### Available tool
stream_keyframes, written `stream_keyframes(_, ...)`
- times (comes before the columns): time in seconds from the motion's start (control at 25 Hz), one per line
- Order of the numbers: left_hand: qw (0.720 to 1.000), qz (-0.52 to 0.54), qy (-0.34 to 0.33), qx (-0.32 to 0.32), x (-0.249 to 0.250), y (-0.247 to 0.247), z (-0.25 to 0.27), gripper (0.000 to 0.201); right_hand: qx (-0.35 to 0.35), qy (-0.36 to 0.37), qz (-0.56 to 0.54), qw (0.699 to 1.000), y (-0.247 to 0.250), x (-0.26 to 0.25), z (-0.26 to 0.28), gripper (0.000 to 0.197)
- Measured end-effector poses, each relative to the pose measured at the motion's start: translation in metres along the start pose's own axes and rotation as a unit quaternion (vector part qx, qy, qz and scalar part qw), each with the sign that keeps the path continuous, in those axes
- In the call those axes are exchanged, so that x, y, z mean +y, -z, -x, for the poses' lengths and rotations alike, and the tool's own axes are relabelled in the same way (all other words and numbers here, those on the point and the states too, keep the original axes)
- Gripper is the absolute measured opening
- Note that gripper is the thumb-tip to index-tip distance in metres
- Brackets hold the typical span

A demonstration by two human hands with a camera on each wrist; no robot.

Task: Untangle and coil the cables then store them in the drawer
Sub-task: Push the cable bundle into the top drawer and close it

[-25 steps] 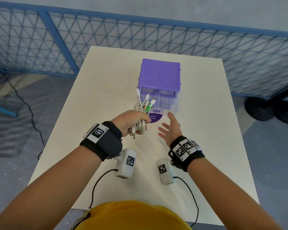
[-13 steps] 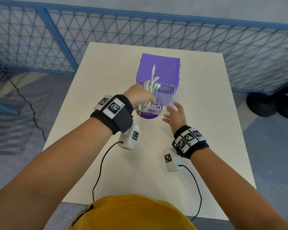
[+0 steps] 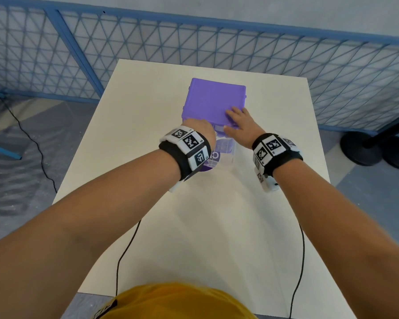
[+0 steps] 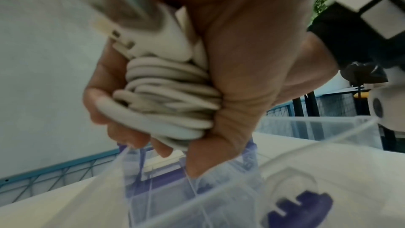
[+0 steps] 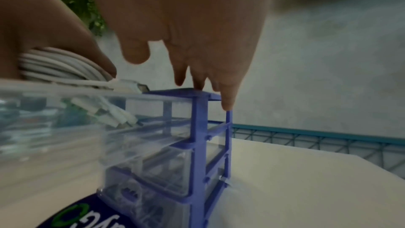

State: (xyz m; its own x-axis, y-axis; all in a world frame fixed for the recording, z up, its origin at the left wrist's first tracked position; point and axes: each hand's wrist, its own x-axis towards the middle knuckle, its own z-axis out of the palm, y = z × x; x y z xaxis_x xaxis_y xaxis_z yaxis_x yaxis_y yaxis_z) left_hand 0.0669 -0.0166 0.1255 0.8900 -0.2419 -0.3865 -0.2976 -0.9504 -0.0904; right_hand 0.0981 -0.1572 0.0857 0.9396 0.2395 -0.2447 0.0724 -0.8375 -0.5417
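Coiled white cables (image 4: 166,96) bunched in left hand (image 3: 199,128), fingers wrapped tight around them — plug ends already dipping into pulled-out clear top drawer (image 5: 65,110). Right hand (image 3: 241,122) flat on purple drawer unit (image 3: 213,100), fingers straight, gripping nothing — likely bracing it against tipping. Unit sits on cream table (image 3: 217,226); blue mesh fence (image 3: 286,42) behind.

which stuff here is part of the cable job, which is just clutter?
Job:
cables, coiled, gripped by left hand
top drawer, pulled out, cable plugs dipping in
drawer unit, right hand resting on its purple top

Clutter:
table
blue fence
black stand bases
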Motion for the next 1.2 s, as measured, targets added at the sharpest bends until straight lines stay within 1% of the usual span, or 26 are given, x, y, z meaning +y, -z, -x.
stream_keyframes(0.04,1.000,0.007,-0.003,-0.004,0.002,0.000,-0.003,0.027,-0.021,0.006,0.036,0.999,0.000,0.003,-0.001,0.060)
stream_keyframes(0.08,1.000,0.020,-0.001,-0.007,0.004,0.000,-0.005,0.028,-0.023,0.014,0.062,0.998,0.000,0.005,-0.001,0.062)
stream_keyframes(0.2,0.997,0.072,0.012,0.009,0.009,-0.011,-0.017,0.026,0.015,0.029,0.060,0.998,0.002,0.009,0.001,0.059)
stream_keyframes(0.36,0.989,0.134,0.053,0.043,0.012,-0.028,-0.027,0.036,0.070,0.021,0.036,0.997,-0.004,0.004,-0.002,0.053)
stream_keyframes(0.48,0.988,0.128,0.057,0.073,0.012,-0.032,-0.028,0.032,0.113,0.003,0.029,0.993,-0.011,-0.001,-0.006,0.050)
stream_keyframes(0.56,0.989,0.109,0.057,0.079,0.010,-0.034,-0.028,0.032,0.141,-0.005,0.024,0.990,-0.016,-0.004,-0.007,0.047)
stream_keyframes(0.64,0.987,0.113,0.074,0.084,0.010,-0.033,-0.028,0.034,0.155,-0.006,0.018,0.988,-0.019,-0.004,-0.006,0.044)
stream_keyframes(0.72,0.983,0.135,0.092,0.088,0.011,-0.035,-0.026,0.041,0.156,0.001,0.008,0.988,-0.021,-0.003,-0.005,0.042)
stream_keyframes(0.84,0.958,0.226,0.142,0.105,0.016,-0.039,-0.022,0.059,0.149,0.006,-0.011,0.989,-0.020,0.000,-0.003,0.040)
stream_keyframes(0.88,0.952,0.237,0.153,0.114,0.018,-0.038,-0.021,0.061,0.148,0.004,-0.020,0.989,-0.020,0.000,-0.003,0.040)
stream_keyframes(0.92,0.950,0.239,0.161,0.121,0.020,-0.038,-0.021,0.060,0.146,0.002,-0.028,0.989,-0.020,0.001,-0.003,0.040)
stream_keyframes(1.04,0.945,0.265,0.155,0.116,0.020,-0.038,-0.021,0.044,0.138,-0.003,-0.030,0.990,-0.021,0.001,-0.004,0.041)
stream_keyframes(1.12,0.936,0.291,0.143,0.139,0.017,-0.042,-0.021,0.040,0.136,-0.007,-0.035,0.990,-0.021,0.001,-0.005,0.042)
stream_keyframes(1.2,0.937,0.284,0.125,0.163,0.016,-0.046,-0.020,0.037,0.143,-0.012,-0.047,0.988,-0.022,0.001,-0.007,0.042)
